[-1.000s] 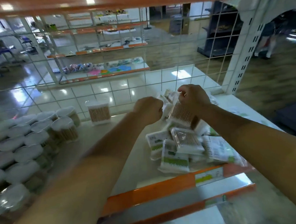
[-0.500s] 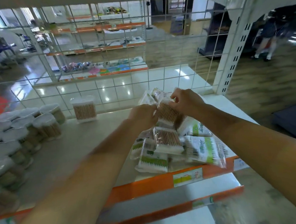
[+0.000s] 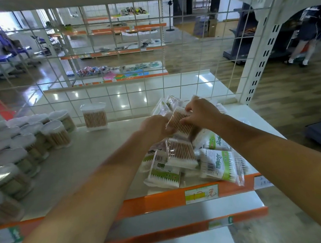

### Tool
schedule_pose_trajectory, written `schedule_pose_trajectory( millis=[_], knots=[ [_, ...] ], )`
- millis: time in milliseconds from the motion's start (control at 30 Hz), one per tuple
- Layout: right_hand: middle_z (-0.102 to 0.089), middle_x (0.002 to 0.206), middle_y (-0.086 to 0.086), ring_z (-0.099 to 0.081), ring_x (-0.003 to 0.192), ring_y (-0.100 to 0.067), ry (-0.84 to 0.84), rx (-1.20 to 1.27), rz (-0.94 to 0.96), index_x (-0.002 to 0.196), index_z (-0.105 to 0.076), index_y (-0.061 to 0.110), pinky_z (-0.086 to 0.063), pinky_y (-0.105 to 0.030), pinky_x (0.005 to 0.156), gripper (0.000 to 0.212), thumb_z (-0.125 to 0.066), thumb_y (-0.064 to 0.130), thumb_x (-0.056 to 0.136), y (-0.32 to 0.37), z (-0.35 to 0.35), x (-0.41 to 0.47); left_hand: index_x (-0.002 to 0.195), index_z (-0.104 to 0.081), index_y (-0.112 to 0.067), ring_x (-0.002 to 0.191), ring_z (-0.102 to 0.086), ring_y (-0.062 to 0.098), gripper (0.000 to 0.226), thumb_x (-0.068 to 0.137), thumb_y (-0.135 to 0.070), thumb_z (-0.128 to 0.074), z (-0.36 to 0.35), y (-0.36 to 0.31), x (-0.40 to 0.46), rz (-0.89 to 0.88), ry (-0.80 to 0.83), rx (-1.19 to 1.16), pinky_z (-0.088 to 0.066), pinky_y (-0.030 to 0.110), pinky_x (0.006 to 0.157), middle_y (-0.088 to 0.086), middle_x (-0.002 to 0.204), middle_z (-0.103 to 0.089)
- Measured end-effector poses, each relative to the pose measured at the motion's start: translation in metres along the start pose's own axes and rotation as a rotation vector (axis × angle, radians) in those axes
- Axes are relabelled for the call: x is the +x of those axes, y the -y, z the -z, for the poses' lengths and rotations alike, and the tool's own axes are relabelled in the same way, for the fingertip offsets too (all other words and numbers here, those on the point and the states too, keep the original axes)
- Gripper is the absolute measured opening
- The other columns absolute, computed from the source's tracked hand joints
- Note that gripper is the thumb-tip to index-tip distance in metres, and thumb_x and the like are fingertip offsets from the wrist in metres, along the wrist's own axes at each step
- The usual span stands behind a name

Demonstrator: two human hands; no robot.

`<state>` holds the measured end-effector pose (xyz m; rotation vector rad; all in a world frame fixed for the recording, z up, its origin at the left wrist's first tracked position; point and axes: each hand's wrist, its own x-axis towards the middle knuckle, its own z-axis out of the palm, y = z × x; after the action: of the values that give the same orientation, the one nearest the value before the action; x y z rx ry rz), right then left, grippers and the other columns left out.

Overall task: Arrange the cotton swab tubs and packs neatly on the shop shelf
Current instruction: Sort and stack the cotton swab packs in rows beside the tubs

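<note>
Cotton swab packs (image 3: 185, 157) lie in a loose heap on the shop shelf (image 3: 94, 160), at about four o'clock from its middle, some overlapping and one green-printed pack (image 3: 218, 164) hanging over the orange front rail (image 3: 161, 201). Both hands work above the heap at its twelve o'clock side: the right hand (image 3: 200, 111) pinches the top edge of a clear pack of wooden-stemmed swabs (image 3: 180, 122), and the left hand (image 3: 154, 126) is curled on the same pack's near corner, so each grip is grasping that one pack.

The risk, as I judge it, is the heap itself. The film is slick and the packs rest on one another, so pulling one out could let the rest slide, and the pack at the rail seems likeliest to drop off the front. A pinch on thin film may also slip.

At nine o'clock the round tubs (image 3: 54, 134) stand in close rows, lids on, filled with upright swabs. One clear tub (image 3: 94, 117) stands alone at eleven o'clock against the wire back grid (image 3: 134, 85), also full of wooden-stemmed swabs.
</note>
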<state>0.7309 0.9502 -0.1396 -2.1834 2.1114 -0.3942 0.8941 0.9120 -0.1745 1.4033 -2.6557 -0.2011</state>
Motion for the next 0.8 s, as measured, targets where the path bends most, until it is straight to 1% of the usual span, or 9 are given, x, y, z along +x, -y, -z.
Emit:
schedule_pose_trajectory(
  millis=[167,233,333,467,533,567,600,700,800],
  knots=[
    [-0.061,0.098,-0.010,-0.055,0.086,-0.019,-0.080,0.153,-0.005,0.102,-0.065,0.007,-0.047,-0.033,0.079,0.038,-0.074,0.032,0.074,-0.004,-0.001,0.004,0.112,-0.064,-0.010,0.092,-0.059,0.019,0.038,0.089,-0.040,-0.056,0.002,0.002,0.000,0.056,0.001,-0.191,-0.048,0.032,0.083,0.007,0.108,-0.065],
    [-0.065,0.096,-0.009,-0.055,0.083,-0.017,-0.115,0.203,-0.023,0.102,-0.065,0.007,-0.048,-0.032,0.077,0.037,-0.074,0.030,0.075,-0.006,0.001,0.005,0.112,-0.063,-0.009,0.091,-0.057,0.018,0.038,0.090,-0.039,-0.055,0.004,0.006,-0.001,0.075,0.015,-0.193,-0.046,0.031,0.082,0.007,0.108,-0.065],
    [-0.067,0.097,-0.007,-0.056,0.084,-0.016,-0.168,0.262,-0.053,0.103,-0.065,0.008,-0.045,-0.027,0.074,0.035,-0.074,0.028,0.076,-0.008,0.004,0.006,0.109,-0.065,-0.006,0.094,-0.059,0.022,0.036,0.093,-0.035,-0.051,0.009,0.009,0.000,0.075,-0.003,-0.165,-0.046,0.034,0.085,0.009,0.106,-0.065],
    [-0.066,0.107,-0.008,-0.059,0.095,-0.019,-0.252,0.336,-0.037,0.114,-0.062,0.009,-0.043,-0.025,0.078,0.041,-0.073,0.024,0.078,-0.005,0.008,0.005,0.089,-0.064,0.006,0.078,-0.055,0.024,0.041,0.097,-0.029,-0.044,0.018,0.005,0.006,0.136,-0.072,-0.289,-0.041,0.032,0.071,0.015,0.083,-0.061],
    [-0.064,0.111,-0.009,-0.058,0.098,-0.020,-0.276,0.367,-0.007,0.122,-0.058,0.010,-0.042,-0.025,0.081,0.047,-0.072,0.022,0.079,-0.002,0.010,0.004,0.088,-0.063,0.011,0.076,-0.057,0.026,0.045,0.097,-0.029,-0.043,0.020,0.002,0.011,0.188,-0.099,-0.400,-0.046,0.038,0.072,0.022,0.082,-0.062],
    [-0.063,0.113,-0.009,-0.057,0.099,-0.021,-0.280,0.369,0.008,0.125,-0.056,0.010,-0.041,-0.026,0.082,0.050,-0.071,0.021,0.079,-0.001,0.011,0.003,0.089,-0.063,0.011,0.074,-0.058,0.026,0.046,0.097,-0.030,-0.044,0.021,0.000,0.013,0.228,-0.095,-0.482,-0.049,0.039,0.074,0.021,0.081,-0.064],
    [-0.062,0.114,-0.009,-0.056,0.101,-0.022,-0.280,0.360,0.024,0.127,-0.054,0.011,-0.040,-0.026,0.084,0.052,-0.071,0.021,0.079,0.000,0.011,0.003,0.090,-0.064,0.009,0.069,-0.058,0.025,0.046,0.097,-0.032,-0.044,0.022,-0.001,0.014,0.268,-0.082,-0.558,-0.050,0.036,0.071,0.017,0.076,-0.064],
    [-0.059,0.117,-0.007,-0.054,0.105,-0.022,-0.273,0.295,0.074,0.127,-0.054,0.011,-0.039,-0.028,0.088,0.051,-0.070,0.020,0.080,0.000,0.010,0.004,0.079,-0.064,-0.002,0.056,-0.056,0.015,0.049,0.097,-0.041,-0.039,0.025,-0.008,0.014,0.357,-0.001,-0.639,-0.044,0.020,0.049,0.004,0.065,-0.060],
    [-0.057,0.113,-0.006,-0.053,0.102,-0.019,-0.297,0.255,0.156,0.121,-0.057,0.011,-0.036,-0.023,0.081,0.043,-0.068,0.015,0.080,-0.002,0.009,0.002,0.075,-0.063,-0.004,0.055,-0.057,0.017,0.059,0.098,-0.048,-0.030,0.028,-0.013,0.012,0.439,0.069,-0.797,-0.046,0.024,0.053,0.006,0.065,-0.062]
  ],
)
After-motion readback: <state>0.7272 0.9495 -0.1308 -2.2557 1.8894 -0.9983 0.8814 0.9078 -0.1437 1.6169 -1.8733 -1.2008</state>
